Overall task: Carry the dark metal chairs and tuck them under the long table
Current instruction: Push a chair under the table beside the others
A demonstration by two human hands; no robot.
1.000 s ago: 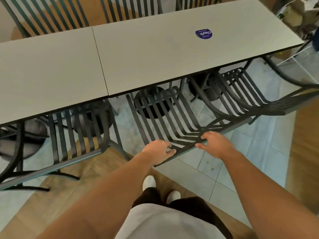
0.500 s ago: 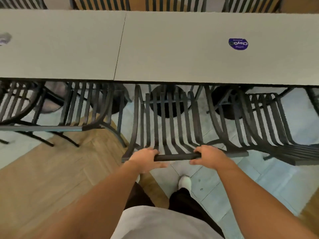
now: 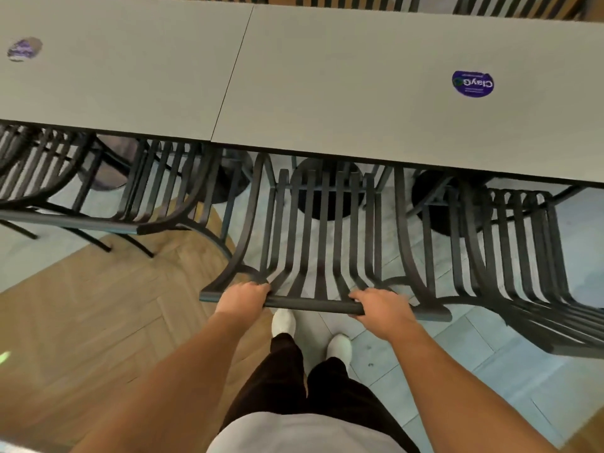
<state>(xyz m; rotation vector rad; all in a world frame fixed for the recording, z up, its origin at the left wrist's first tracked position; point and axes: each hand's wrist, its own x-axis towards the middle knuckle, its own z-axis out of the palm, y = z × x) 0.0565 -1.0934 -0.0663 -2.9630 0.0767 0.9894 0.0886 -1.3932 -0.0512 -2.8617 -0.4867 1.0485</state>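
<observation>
A dark metal slatted chair [image 3: 322, 243] stands straight in front of me, its seat partly under the long grey table [image 3: 327, 93]. My left hand [image 3: 243, 297] grips the top rail of the chair's back near its left end. My right hand [image 3: 380, 305] grips the same rail near its right end. The front of the seat is hidden beneath the tabletop.
Another dark chair [image 3: 157, 197] sits tucked to the left and one [image 3: 510, 250] to the right, close beside the held chair. Round black table bases [image 3: 327, 191] stand under the table. Purple stickers [image 3: 473, 84] lie on the tabletop. More chair backs line the far side.
The chair has turned square to the table and slid further under it. My view has swung to face the table edge straight on, and both hands still hold the rail.
</observation>
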